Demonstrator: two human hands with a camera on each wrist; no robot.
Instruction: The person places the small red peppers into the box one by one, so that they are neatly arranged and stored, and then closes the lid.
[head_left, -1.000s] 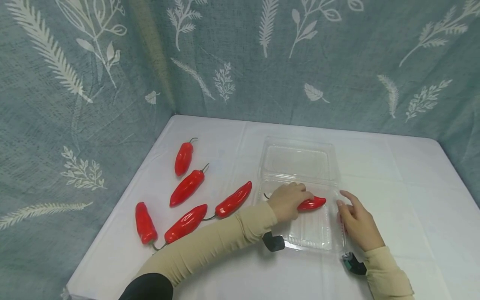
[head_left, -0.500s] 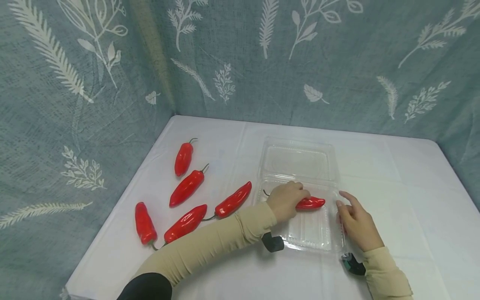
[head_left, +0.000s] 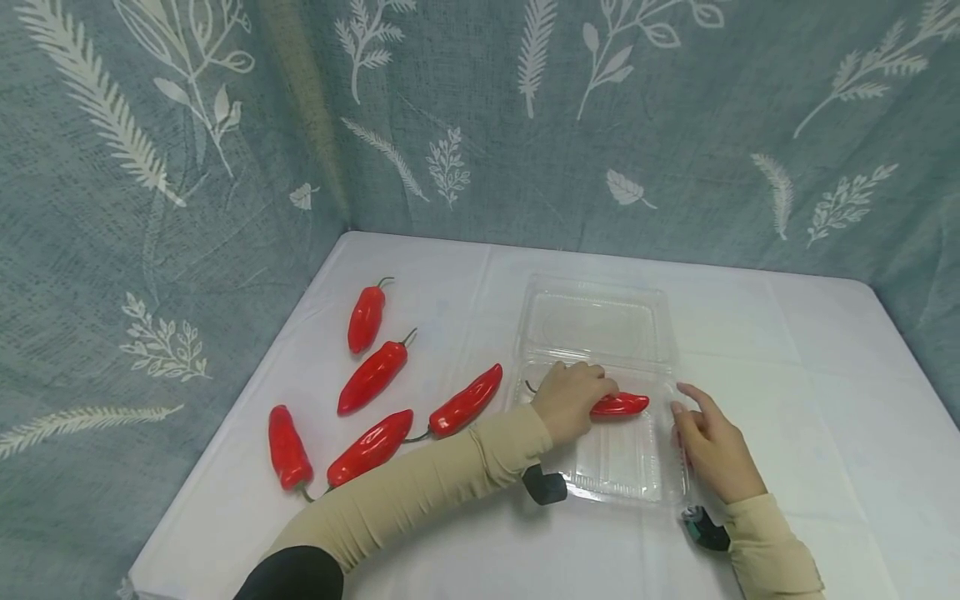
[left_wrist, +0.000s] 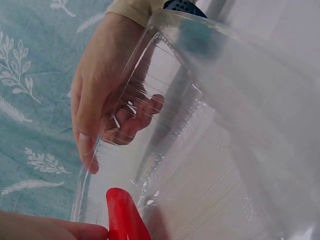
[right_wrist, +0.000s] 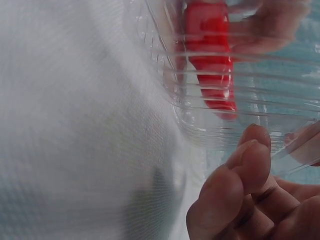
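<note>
In the head view, my left hand (head_left: 573, 404) grips a red chili pepper (head_left: 621, 406) by its middle, inside the base of a clear plastic clamshell container (head_left: 630, 479). The pepper's stem points left and its tip points right. Part of the pepper is hidden under the fingers. My right hand (head_left: 717, 446) holds the container's right rim with thumb and index finger. Its other fingers are curled outside the wall, as seen in the right wrist view. The left wrist view shows the pepper's tip (left_wrist: 122, 215) near the container's ribbed wall.
Several more red peppers lie on the white tablecloth (head_left: 810, 417) to the left, the closest being a pepper (head_left: 467, 402) beside the container. The open lid (head_left: 600, 321) lies flat behind the base. A patterned blue-green curtain (head_left: 555, 167) borders the table.
My left hand and the pepper have shifted very slightly left within the container. The right hand has hardly moved.
</note>
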